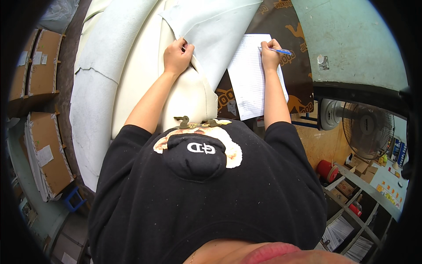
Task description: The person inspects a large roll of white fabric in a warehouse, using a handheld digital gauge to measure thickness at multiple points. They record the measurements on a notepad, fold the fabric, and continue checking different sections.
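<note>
My left hand (177, 56) is closed on the folded edge of a pale leather sheet (220, 39), whose bluish-grey underside is turned up. Beneath it spread cream-coloured folds of leather (140, 75). To the right, my right hand (271, 53) grips a blue pen (281, 51), its tip near the upper part of a lined paper sheet (248, 79). The paper lies partly under my right forearm, on a dark brown board with orange print (303, 70). What is written on the page is too small to make out.
Rolled grey-white leather (94, 101) runs along the left side of the table. Cardboard boxes (46, 61) stand beyond it. On the right are a standing fan (367, 127), a red round container (327, 170) and a shelf with papers (338, 231). A blue stool (74, 199) sits low at left.
</note>
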The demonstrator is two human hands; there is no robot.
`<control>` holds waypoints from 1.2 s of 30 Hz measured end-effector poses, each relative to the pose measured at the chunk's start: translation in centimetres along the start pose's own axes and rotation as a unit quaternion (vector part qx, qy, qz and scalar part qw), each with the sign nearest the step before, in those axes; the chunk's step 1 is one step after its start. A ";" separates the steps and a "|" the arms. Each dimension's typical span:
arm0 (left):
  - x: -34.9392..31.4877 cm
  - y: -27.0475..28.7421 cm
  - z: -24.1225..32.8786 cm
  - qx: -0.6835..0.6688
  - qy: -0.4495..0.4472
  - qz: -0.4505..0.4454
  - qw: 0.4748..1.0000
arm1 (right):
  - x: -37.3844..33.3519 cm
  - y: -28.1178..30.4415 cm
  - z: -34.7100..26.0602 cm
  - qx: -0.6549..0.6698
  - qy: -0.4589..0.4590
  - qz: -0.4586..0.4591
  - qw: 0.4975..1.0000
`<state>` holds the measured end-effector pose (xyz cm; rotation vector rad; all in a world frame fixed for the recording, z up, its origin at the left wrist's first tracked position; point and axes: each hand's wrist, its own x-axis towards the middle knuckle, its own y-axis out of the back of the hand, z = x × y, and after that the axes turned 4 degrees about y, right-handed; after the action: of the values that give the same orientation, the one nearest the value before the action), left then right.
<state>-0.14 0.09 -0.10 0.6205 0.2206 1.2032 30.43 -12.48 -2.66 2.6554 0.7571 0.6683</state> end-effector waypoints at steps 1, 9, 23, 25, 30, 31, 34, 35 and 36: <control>0.0 0.0 0.1 -0.003 0.000 0.001 1.000 | 0.0 0.0 0.0 0.001 0.002 0.002 1.000; 0.0 0.1 0.1 0.005 0.003 -0.002 1.000 | 0.1 0.0 0.3 -0.014 0.007 0.002 1.000; 0.0 0.0 0.2 -0.011 0.003 0.006 1.000 | 0.7 0.6 -0.1 0.224 -0.102 0.028 0.969; -0.2 0.1 0.3 -0.016 0.006 0.005 1.000 | 0.5 0.6 -0.2 0.147 -0.076 0.009 0.986; 0.0 -0.1 0.0 -0.016 -0.017 0.009 1.000 | -1.5 1.2 -2.8 -0.148 0.166 -0.071 0.972; 0.2 -0.1 0.1 -0.016 -0.036 0.008 0.999 | -1.9 1.6 -3.1 -0.141 0.151 -0.094 0.974; -0.5 1.1 2.0 -0.193 0.039 0.006 0.980 | -4.5 3.2 -4.8 -0.090 0.123 -0.037 0.988; -0.6 1.8 2.2 -0.258 0.082 0.034 0.962 | -5.3 4.2 -4.7 -0.062 0.110 -0.010 0.992; -0.1 2.6 2.3 -0.322 0.118 0.062 0.937 | -5.9 5.1 -4.4 -0.048 0.105 0.019 0.993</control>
<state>-1.18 -0.19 3.23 -0.0859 -0.0206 1.3781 25.85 -19.24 0.99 2.5451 0.7106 0.9818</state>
